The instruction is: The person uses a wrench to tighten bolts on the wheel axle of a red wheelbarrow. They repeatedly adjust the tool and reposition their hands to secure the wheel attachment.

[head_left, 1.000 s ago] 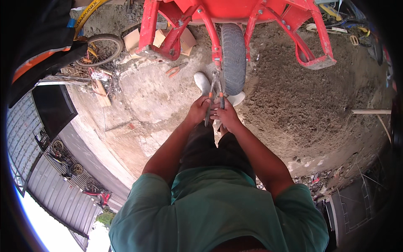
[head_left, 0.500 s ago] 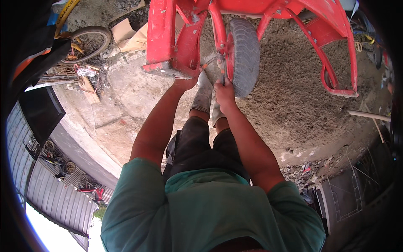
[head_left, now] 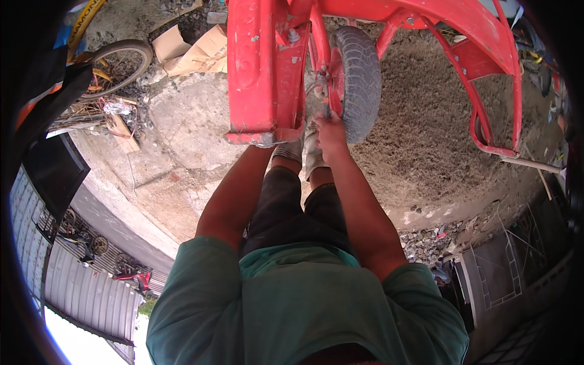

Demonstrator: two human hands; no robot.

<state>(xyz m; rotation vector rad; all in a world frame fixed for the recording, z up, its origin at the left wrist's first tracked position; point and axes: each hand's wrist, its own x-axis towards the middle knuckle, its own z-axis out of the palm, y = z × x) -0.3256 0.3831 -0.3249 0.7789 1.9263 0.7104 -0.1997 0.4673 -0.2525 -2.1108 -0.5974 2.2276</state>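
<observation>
A red metal vehicle frame (head_left: 250,67) reaches over my feet, with a muddy black-tyred wheel (head_left: 360,82) beside its front panel. My right hand (head_left: 330,135) is closed around the lower end of a slim dark hand tool (head_left: 326,111) with an orange patch; its exact kind is unclear. The tool's upper end meets the hub area on the wheel's left side. My left forearm (head_left: 234,188) goes up behind the bottom edge of the red panel, which hides that hand and whatever it holds.
Torn cardboard (head_left: 198,55) lies left of the frame, near a bicycle wheel (head_left: 125,67) and scrap wood (head_left: 123,134). Red tube framework (head_left: 480,121) extends on the right over rough dirt. A pale pole (head_left: 532,164) lies at far right, with rubble (head_left: 426,243) below.
The red panel has swung right and nearer to me, now covering my left hand and the orange-marked tool beside it. My right hand stays by the wheel, slightly lower.
</observation>
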